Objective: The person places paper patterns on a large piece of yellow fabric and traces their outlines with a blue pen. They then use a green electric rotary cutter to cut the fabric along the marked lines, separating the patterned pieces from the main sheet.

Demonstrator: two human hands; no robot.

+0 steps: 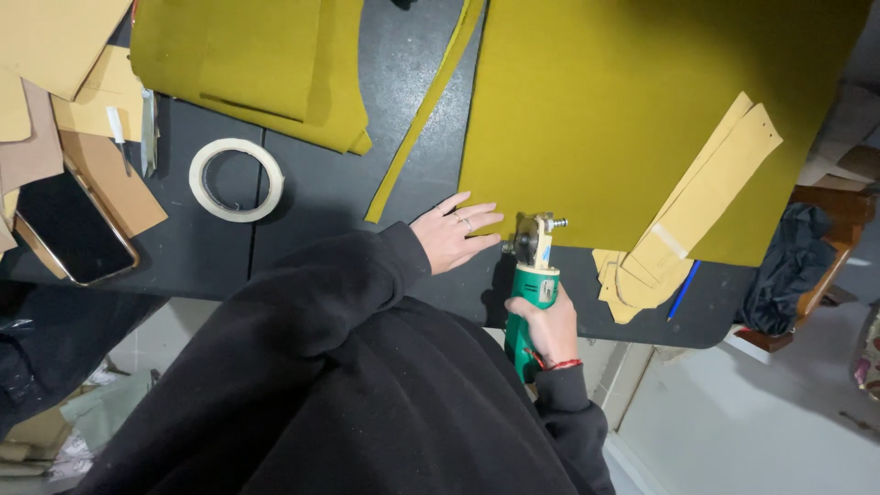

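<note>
Head view: my right hand grips the green rotary cutter, blade at the near edge of the olive fabric sheet, which extends away from me. My left hand lies open and flat just beside the blade, on the black table.

place: sewing/cutting workshop | landmark: dark cutting table | on it: large olive-yellow fabric sheet, more cut fabric pieces at its far left | cardboard pattern templates on the fabric's near edge, more at the table's left end | green handheld electric rotary fabric cutter at the table's near edge | masking tape roll left of centre
</note>
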